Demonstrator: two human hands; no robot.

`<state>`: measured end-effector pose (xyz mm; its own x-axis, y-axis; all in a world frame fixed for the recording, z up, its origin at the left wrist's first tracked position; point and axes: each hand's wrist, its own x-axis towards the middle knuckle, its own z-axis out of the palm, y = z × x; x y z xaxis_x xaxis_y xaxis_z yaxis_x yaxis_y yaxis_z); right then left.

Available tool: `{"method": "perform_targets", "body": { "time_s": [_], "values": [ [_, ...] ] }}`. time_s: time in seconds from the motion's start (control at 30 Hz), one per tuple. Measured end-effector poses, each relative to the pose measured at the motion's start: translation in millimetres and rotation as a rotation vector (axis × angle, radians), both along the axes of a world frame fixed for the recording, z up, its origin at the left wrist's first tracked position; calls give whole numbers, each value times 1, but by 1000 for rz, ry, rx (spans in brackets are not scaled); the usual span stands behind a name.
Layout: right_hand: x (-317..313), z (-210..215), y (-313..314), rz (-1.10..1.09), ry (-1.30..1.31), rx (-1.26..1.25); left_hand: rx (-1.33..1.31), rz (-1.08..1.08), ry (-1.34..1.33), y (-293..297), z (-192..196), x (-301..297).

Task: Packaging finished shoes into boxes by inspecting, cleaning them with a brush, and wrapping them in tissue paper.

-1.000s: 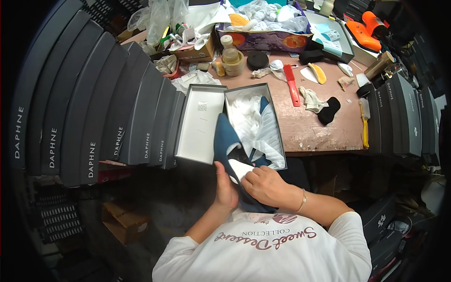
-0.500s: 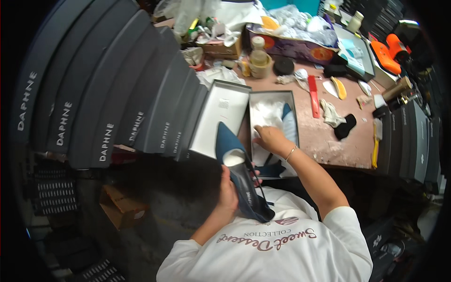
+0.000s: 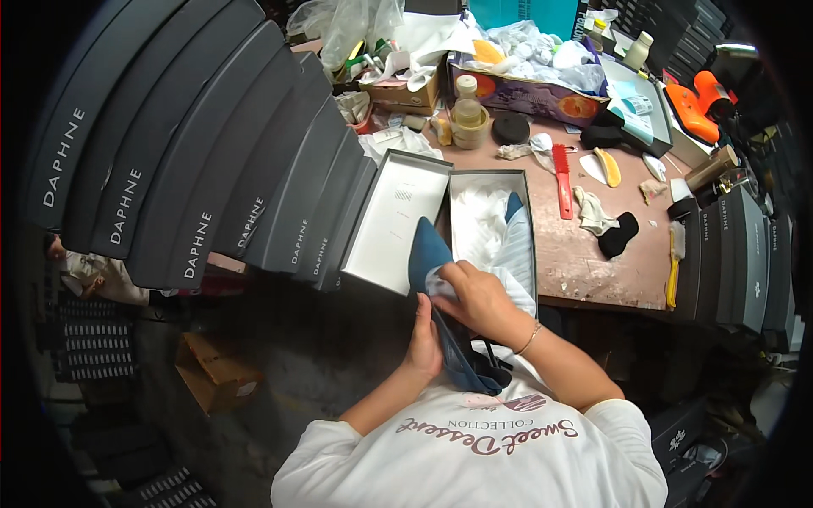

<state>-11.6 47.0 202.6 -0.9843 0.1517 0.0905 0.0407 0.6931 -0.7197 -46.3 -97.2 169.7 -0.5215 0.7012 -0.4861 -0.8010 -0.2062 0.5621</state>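
Your left hand (image 3: 423,339) grips the blue pointed shoe (image 3: 440,296) from below, out over the floor at the near edge of the tabletop (image 3: 593,254). Your right hand (image 3: 478,296) is clenched on white tissue (image 3: 436,284) at its opening. Loosen the lower grip and the shoe likely drops to the floor. Beyond, the open shoe box (image 3: 491,182) overhangs the edge; a nudge could tip it.

Blue shoe (image 3: 440,317) heel hidden; right hand (image 3: 478,296) fingers (image 3: 449,284) cover opening.
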Motion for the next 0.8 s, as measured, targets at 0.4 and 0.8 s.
{"method": "perform_targets", "body": {
  "time_s": [0.4, 0.8],
  "values": [
    [-1, -4, 19, -152, 251, -189, 20, -200, 33, -5, 2, 4],
    [-39, 8, 48, -153, 141, -359, -14, -223, 51, 2, 32, -49]
  ]
}}
